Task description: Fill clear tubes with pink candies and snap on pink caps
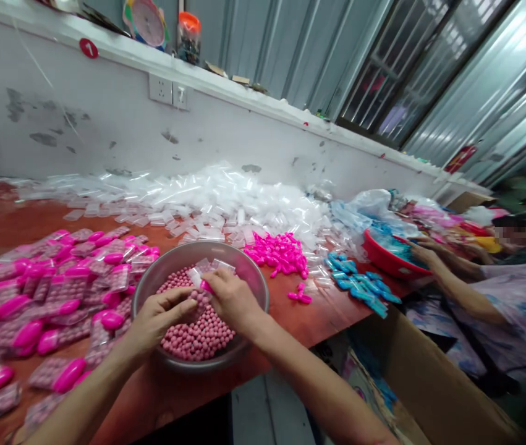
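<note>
A grey metal bowl point(138, 296) full of small pink beads point(198, 337) stands on the red table. Over it, my left hand point(163, 315) pinches a small clear box filled with beads point(200, 306), partly covered by my fingers. My right hand point(232, 300) meets it from the other side, its fingers closed on a bright pink cap point(206, 285) at the box's upper end. Clear plastic boxes point(198, 272) show just behind the fingers, inside the bowl. To the bowl's right lies a heap of loose pink caps point(281, 252).
Capped, bead-filled boxes point(59, 290) cover the table at left. A long pile of clear plastic boxes point(225, 194) lies along the wall. At right are blue caps point(360, 281), a red basin point(386, 262), a person's arms point(457, 278) and a cardboard box point(411, 364).
</note>
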The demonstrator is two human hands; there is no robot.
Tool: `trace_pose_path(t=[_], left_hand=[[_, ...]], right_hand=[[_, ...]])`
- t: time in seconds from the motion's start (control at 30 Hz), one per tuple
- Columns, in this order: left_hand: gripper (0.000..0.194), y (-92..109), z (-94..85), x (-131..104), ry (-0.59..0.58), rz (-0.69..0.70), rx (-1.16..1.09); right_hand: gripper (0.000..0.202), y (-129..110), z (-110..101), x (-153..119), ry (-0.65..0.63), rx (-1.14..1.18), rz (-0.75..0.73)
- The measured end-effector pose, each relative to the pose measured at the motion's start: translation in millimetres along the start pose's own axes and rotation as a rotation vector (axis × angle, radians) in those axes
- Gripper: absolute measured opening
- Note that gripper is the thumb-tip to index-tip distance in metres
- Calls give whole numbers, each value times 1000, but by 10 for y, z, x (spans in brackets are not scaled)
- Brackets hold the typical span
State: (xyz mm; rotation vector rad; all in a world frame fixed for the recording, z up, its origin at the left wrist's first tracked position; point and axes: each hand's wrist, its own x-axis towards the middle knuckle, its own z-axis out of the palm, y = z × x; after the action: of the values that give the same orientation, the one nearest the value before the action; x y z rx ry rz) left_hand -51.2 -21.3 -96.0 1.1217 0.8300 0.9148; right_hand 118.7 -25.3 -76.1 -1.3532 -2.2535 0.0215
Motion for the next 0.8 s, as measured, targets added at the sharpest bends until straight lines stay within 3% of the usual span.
trace_pose_path(t=[0.13, 0.3, 0.37, 0.5, 0.63, 0.8], left_hand=[[33, -25, -34, -13, 3, 22, -54], [31, 3, -19, -26, -123, 49, -7], [32, -1, -9, -29, -140, 102, 43], [29, -36, 14, -45, -94, 253, 207], [25, -50, 37, -84, -53, 388, 345], [23, -63, 44, -149, 32, 466, 478]], right_hand=[[42, -110, 31, -20, -31, 239, -85], [22, 51, -48, -100, -178, 746, 87], [21, 96, -65, -114, -158, 841, 155], [30, 61, -192, -114, 12, 620, 124], [25, -22, -312, -83, -100, 395, -71], [14, -31, -200, -155, -135, 322, -103]])
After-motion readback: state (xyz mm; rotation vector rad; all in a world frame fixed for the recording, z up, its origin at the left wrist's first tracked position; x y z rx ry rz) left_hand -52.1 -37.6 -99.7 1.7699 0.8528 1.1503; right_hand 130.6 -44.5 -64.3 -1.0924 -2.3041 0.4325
